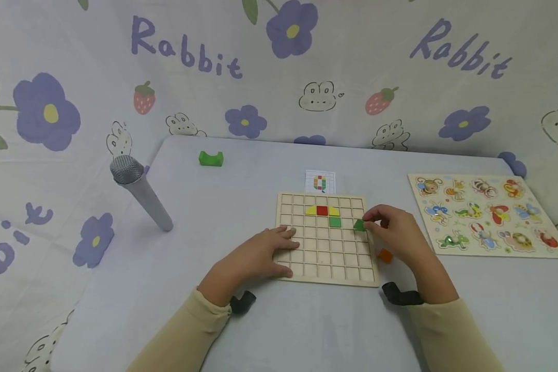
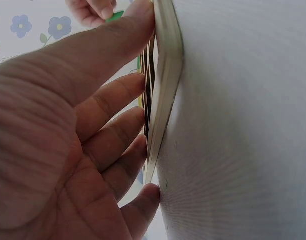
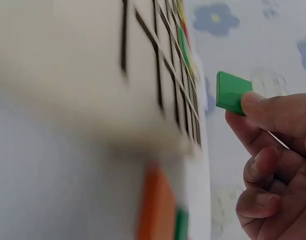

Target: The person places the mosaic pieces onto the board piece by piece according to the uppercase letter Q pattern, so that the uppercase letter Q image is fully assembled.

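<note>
Though close (right fingers (image 3: 244,131)), tile (image 3: 232,92) between

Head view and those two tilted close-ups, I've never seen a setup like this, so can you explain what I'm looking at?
There's no machine: these are a person's two bare hands. The wide picture comes from a camera worn on the head; each close-up comes from a camera on one wrist.

On the white table lies a wooden grid board bearing two yellow pieces, a red piece and a green piece. A small pattern card is at its far edge. An insect puzzle board lies to the right, a gray microphone and green block to the left.

The left hand rests on the grid board; the right hand pinches a green tile, near an orange piece.
</note>
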`<state>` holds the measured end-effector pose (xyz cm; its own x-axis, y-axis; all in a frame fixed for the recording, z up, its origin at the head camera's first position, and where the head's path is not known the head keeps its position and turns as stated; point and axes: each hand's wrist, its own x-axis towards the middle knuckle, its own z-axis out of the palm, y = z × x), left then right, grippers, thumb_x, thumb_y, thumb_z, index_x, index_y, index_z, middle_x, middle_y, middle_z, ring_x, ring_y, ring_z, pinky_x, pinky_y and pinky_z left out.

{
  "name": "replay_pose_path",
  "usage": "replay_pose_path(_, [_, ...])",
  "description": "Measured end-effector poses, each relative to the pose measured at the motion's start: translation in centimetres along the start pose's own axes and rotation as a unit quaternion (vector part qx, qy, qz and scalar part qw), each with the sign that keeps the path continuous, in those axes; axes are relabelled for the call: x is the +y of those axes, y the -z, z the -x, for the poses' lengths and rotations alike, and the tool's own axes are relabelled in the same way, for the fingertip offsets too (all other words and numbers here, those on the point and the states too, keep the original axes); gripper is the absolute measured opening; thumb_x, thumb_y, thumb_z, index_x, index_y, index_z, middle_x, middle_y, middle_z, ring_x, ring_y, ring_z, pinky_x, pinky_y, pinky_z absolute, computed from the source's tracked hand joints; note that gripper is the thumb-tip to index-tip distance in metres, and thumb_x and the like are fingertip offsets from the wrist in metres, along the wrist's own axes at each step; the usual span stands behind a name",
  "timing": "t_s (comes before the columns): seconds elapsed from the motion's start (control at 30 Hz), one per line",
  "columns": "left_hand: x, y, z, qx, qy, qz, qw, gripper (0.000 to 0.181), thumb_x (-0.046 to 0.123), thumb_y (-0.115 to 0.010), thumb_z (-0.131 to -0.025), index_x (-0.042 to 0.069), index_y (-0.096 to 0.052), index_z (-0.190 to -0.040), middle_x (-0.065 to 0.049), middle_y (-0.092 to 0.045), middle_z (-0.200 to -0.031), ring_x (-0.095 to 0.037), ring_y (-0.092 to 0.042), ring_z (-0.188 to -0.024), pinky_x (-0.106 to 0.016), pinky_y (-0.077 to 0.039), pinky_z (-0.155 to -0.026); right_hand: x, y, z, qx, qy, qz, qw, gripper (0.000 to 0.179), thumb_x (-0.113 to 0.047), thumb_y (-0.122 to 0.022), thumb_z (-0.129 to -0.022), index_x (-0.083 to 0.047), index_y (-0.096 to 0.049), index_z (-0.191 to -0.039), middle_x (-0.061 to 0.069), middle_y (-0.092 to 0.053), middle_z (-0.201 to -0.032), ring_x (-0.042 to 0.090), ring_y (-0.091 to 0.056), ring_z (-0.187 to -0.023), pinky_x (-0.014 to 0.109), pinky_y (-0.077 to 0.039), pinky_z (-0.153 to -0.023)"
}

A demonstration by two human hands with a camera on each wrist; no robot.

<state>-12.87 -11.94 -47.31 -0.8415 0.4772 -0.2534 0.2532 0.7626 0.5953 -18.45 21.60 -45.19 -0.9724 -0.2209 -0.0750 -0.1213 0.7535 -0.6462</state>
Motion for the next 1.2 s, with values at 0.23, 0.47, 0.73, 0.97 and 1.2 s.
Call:
replay_pose_path(0.23, [0.1, 0.0, -0.1, -0.004, -0.001, -0.002, 1.0, 0.072, 0.031, -0.092, -0.09, 0.02, -0.063, -0.155, 0.004, -0.04, -0.176, -0.019, -0.026, -0.169, -0.046, -0.024, -0.138, -2.0, -2.6, -1.2, -0.055, -0.002, -0.016, 0.9984, 0.012, -0.014, -0.073, -0.105, -0.01, -0.076, -0.116, 0.009, -0.073, -0.106, 0.026, -0.054, -0.092, 0.034, -0.047, -0.074])
replay_pose_path(0.47, [0.3, 0.2, 0.0, -0.004, 0.001, 0.002, 1.0, 0.071, 0.029, -0.092, -0.09, 0.019, -0.064, -0.155, 0.004, -0.04, -0.175, -0.02, -0.026, -0.169, -0.047, -0.023, -0.139, -2.5, -3.5, -1.4, -0.051, 0.002, -0.017, 0.9985, 0.012, -0.014, -0.073, -0.105, -0.012, -0.077, -0.117, 0.011, -0.076, -0.112, 0.027, -0.059, -0.094, 0.033, -0.052, -0.081])
replay_pose_path(0.73, [0.1, 0.2, 0.1, -0.002, 0.001, 0.001, 1.0, 0.071, 0.029, -0.093, -0.09, 0.019, -0.064, -0.154, 0.003, -0.042, -0.175, -0.02, -0.026, -0.169, -0.046, -0.023, -0.139, -2.3, -3.8, -1.5, -0.065, 0.01, -0.013, 0.9978, 0.011, -0.012, -0.073, -0.105, -0.011, -0.08, -0.113, 0.009, -0.072, -0.108, 0.026, -0.058, -0.093, 0.033, -0.051, -0.077])
replay_pose_path(0.97, [0.2, 0.2, 0.1, -0.004, 0.002, 0.001, 1.0, 0.071, 0.03, -0.092, -0.09, 0.019, -0.064, -0.155, 0.004, -0.041, -0.175, -0.019, -0.026, -0.169, -0.046, -0.021, -0.139, -2.0, -4.1, -1.7, -0.073, 0.01, 0.0, 0.9973, 0.014, -0.011, -0.073, -0.104, -0.011, -0.081, -0.115, 0.009, -0.071, -0.112, 0.027, -0.058, -0.099, 0.035, -0.053, -0.084])
replay_pose_path(1.2, [0.3, 0.2, 0.1, -0.004, 0.003, 0.0, 1.0, 0.072, 0.029, -0.093, -0.09, 0.018, -0.064, -0.155, 0.002, -0.04, -0.176, -0.02, -0.026, -0.169, -0.046, -0.022, -0.139, -1.8, -2.1, -1.0, -0.048, 0.002, 0.0, 0.9988, 0.018, -0.015, -0.072, -0.106, -0.011, -0.08, -0.121, 0.01, -0.071, -0.113, 0.026, -0.056, -0.095, 0.035, -0.049, -0.075])
